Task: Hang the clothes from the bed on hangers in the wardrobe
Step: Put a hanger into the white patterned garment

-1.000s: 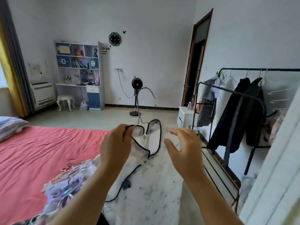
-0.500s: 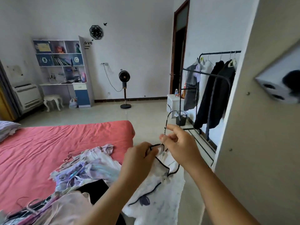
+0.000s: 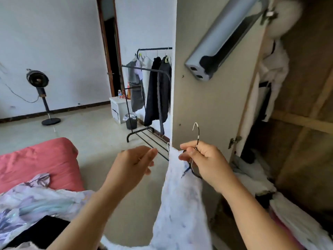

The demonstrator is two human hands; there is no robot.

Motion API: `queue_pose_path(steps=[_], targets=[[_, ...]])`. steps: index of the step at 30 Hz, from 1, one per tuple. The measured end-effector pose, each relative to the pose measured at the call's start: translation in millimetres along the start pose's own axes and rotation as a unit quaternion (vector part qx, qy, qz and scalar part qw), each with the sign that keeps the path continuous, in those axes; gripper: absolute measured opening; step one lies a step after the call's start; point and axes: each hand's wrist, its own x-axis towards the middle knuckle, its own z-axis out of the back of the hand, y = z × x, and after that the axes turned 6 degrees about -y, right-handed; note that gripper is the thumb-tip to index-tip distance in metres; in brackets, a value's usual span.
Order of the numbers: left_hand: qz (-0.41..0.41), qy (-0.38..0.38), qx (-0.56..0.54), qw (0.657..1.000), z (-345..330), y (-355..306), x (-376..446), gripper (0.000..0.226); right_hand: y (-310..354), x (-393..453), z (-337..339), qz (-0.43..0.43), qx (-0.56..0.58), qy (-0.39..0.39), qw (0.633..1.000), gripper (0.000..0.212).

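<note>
Room: a white-walled bedroom with a pale tiled floor (image 3: 93, 134); a black standing fan (image 3: 38, 82) stood at the left wall, a dark doorway (image 3: 112, 56) further right.
Bed: the coral-red bed (image 3: 36, 163) lay lower left, a heap of lilac and pale-blue patterned clothes (image 3: 32, 201) on it, cut off by the frame edge.
Rack: a black metal clothes rack (image 3: 144, 69) held dark coats, partly hidden behind the beige wardrobe door (image 3: 212, 109).
Left hand: the left hand (image 3: 135, 163) hovered in mid-air just left of the garment, fingers relaxed and loosely extended, holding nothing.
Garment: a white garment with faint blue print and dark trim (image 3: 180, 204) hung down from the right hand, its lower end out of frame.
Right hand: the right hand (image 3: 205, 159) pinched the neck of a thin metal wire hanger (image 3: 197, 132), hook pointing up; the hanger's shoulders were hidden by cloth and fingers.
Wardrobe: the interior (image 3: 297, 123) was dim; white clothing (image 3: 273, 60) hung inside, blurred at top.
</note>
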Motion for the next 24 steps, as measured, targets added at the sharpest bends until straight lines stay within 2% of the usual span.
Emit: queue_pose_path(steps=[6, 9, 10, 13, 17, 20, 24], targets=[[-0.048, 0.113, -0.057, 0.991, -70.7, -34.7, -6.9, 0.028, 3.6, -41.2, 92.2, -0.039, -0.108, -0.133, 0.985, 0.023], [-0.143, 0.12, -0.03, 0.982, -106.1, -52.1, -6.0, 0.03, 10.8, -59.7, 129.7, -0.076, -0.104, -0.165, 0.978, 0.021], [-0.191, 0.136, -0.047, 0.971, -129.7, -70.5, -2.1, 0.028, 15.2, -68.7, 153.6, -0.084, -0.114, -0.198, 0.97, 0.022], [-0.27, 0.171, -0.055, 0.946, -173.1, -92.0, -0.1, 0.028, 17.7, -80.1, 174.5, -0.095, -0.13, -0.22, 0.962, 0.023], [-0.388, 0.21, -0.062, 0.895, -247.6, -152.2, 4.9, 0.046, 28.0, -86.7, 218.9, -0.087, -0.114, -0.283, 0.948, 0.021], [-0.437, 0.22, -0.052, 0.871, -293.1, -189.2, 18.7, 0.034, 31.3, -81.4, 248.9, -0.07, -0.109, -0.325, 0.937, 0.018], [-0.456, 0.235, -0.073, 0.855, -338.7, -232.4, 41.0, 0.024, 25.3, -70.6, 298.2, -0.051, -0.144, -0.371, 0.916, 0.017]])
